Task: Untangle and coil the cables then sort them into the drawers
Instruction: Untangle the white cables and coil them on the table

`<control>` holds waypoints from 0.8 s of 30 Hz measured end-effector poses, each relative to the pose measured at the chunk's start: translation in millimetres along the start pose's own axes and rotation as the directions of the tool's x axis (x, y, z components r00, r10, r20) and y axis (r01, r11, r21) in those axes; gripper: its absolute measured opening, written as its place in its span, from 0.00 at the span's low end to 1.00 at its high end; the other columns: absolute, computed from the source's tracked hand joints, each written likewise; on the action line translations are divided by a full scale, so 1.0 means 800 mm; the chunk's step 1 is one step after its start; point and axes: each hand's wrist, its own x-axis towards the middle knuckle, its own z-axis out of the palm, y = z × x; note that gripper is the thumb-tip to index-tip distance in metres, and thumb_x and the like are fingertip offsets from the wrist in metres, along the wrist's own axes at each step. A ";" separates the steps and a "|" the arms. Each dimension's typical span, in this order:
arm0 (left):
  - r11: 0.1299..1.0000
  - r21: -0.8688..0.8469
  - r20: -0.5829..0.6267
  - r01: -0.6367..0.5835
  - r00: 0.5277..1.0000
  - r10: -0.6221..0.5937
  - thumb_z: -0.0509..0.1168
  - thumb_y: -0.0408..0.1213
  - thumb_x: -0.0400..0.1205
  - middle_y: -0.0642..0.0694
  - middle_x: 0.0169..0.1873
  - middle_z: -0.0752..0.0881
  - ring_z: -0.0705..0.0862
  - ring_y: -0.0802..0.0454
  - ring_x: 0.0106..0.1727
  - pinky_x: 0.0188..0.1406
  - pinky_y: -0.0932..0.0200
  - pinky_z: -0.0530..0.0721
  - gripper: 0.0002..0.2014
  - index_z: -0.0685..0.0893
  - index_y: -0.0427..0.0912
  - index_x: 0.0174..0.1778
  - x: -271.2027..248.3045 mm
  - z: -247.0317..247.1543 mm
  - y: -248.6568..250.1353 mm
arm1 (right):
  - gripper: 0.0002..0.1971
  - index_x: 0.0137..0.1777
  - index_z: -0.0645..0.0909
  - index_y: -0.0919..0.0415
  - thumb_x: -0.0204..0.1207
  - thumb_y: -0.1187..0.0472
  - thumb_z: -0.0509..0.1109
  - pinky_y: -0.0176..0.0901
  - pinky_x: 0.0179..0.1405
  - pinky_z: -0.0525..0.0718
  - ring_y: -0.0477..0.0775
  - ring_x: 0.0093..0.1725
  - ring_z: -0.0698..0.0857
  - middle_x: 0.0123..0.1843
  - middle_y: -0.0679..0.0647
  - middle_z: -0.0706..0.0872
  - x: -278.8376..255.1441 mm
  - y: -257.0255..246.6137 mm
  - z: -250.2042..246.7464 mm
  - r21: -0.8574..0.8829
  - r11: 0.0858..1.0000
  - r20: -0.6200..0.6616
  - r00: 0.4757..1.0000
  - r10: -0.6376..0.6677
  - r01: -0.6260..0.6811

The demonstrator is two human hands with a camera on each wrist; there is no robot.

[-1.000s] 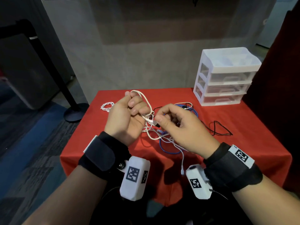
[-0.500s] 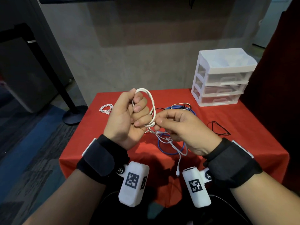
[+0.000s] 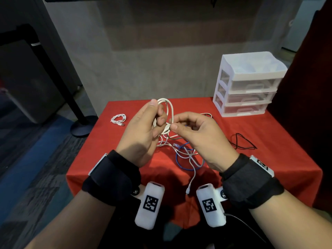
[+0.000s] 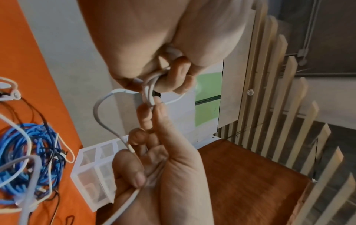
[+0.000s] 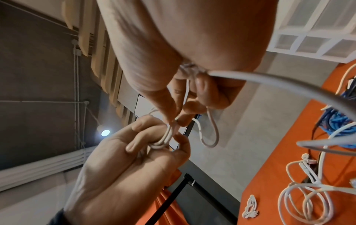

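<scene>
A table draped in smooth red cloth (image 3: 269,159) fills the scene, with a boxy white plastic drawer unit (image 3: 249,83) of three translucent drawers at its far right corner. Above the middle of the table, the left hand (image 3: 142,133) curls its fingers around several round loops of a glossy white cable (image 3: 169,112), held upright in the air. The right hand (image 3: 199,137) pinches the same cable between thumb and fingertips right beside the left, and the loose end trails down to the front edge. Beneath the hands lies a tangle of blue cable (image 4: 21,153) mixed with thin white strands. A thin black cable (image 3: 242,142) sprawls to the right, and a small coiled white cable (image 3: 118,119) rests to the left.
</scene>
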 end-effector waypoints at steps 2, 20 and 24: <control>1.000 0.006 -0.016 0.004 1.000 -0.003 0.50 0.43 0.93 0.49 0.29 0.71 0.57 0.57 0.24 0.29 0.59 0.57 0.18 0.74 0.44 0.39 0.000 0.002 0.000 | 0.03 0.51 0.89 0.61 0.79 0.67 0.77 0.46 0.48 0.78 0.54 0.42 0.79 0.43 0.67 0.87 0.001 -0.001 0.000 -0.006 1.000 -0.007 1.000 -0.016 0.016; 0.989 -0.140 -0.151 0.052 0.986 -0.073 0.53 0.42 0.93 0.49 0.29 0.75 0.69 0.58 0.24 0.29 0.67 0.75 0.17 0.76 0.41 0.40 0.001 0.005 -0.014 | 0.10 0.61 0.85 0.70 0.83 0.67 0.70 0.33 0.18 0.57 0.44 0.31 0.69 0.35 0.50 0.80 0.008 -0.007 -0.008 0.281 0.921 0.117 0.962 0.246 -0.269; 0.985 -0.124 -0.101 0.118 0.986 -0.130 0.54 0.43 0.92 0.47 0.32 0.76 0.72 0.58 0.24 0.31 0.61 0.77 0.16 0.77 0.41 0.41 0.002 0.004 -0.011 | 0.06 0.58 0.86 0.61 0.84 0.64 0.71 0.32 0.16 0.56 0.45 0.30 0.67 0.34 0.49 0.77 0.006 -0.007 -0.007 0.272 0.929 0.068 0.968 0.241 -0.251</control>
